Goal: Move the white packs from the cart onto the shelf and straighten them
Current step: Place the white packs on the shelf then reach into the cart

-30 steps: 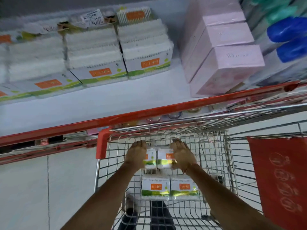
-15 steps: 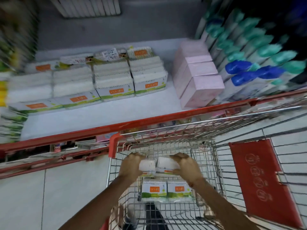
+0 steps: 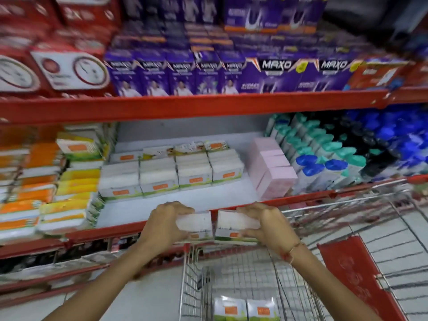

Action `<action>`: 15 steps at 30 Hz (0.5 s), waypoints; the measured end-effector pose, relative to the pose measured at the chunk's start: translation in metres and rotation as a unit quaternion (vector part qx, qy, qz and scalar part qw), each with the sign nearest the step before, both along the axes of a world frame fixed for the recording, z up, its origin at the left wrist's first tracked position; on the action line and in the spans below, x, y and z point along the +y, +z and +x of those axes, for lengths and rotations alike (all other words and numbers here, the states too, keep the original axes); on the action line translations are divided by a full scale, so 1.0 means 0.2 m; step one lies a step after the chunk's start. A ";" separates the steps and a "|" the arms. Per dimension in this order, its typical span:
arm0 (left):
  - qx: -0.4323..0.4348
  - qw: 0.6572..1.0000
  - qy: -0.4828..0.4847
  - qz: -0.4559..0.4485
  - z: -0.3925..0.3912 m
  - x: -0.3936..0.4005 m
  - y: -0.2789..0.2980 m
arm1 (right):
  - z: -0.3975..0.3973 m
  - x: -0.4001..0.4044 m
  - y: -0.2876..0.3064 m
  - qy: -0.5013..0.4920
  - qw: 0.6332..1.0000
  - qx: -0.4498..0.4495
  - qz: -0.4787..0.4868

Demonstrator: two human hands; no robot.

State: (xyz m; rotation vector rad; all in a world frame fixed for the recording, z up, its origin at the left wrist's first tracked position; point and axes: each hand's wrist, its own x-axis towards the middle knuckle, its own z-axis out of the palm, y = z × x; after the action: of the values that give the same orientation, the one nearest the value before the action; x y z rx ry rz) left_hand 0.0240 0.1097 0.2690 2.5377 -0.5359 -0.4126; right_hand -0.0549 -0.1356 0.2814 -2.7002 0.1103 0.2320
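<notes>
My left hand and my right hand squeeze two white packs side by side between them: one pack against the left palm, the other against the right. They hang above the cart's front rim, level with the red front edge of the shelf. Two more white packs with orange labels lie in the wire cart. Rows of the same white packs stand further back on the white shelf board.
Pink boxes stand right of the white rows, with teal and blue-capped bottles beyond. Orange and yellow packs fill the left. A red shelf beam runs overhead with purple boxes on it. The cart's red flap is at right.
Both hands have lifted the two packs up out of the cart basket to the shelf's front edge. The view has tilted upward, showing the upper shelf.
</notes>
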 end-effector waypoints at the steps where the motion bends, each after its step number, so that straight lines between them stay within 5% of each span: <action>1: -0.005 1.000 0.008 0.000 0.03 0.04 0.03 | 0.04 0.04 0.02 0.008 1.000 -0.010 0.001; 15: -0.030 0.993 0.084 0.073 0.48 0.70 0.05 | 0.70 0.83 0.00 0.064 0.998 -0.029 0.003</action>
State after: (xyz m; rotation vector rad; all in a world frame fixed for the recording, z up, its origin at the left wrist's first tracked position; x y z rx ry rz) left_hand 0.1205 0.2504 0.2796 2.7173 -0.3196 -0.3245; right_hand 0.0844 0.0312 0.2804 -2.7083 -0.0801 0.1907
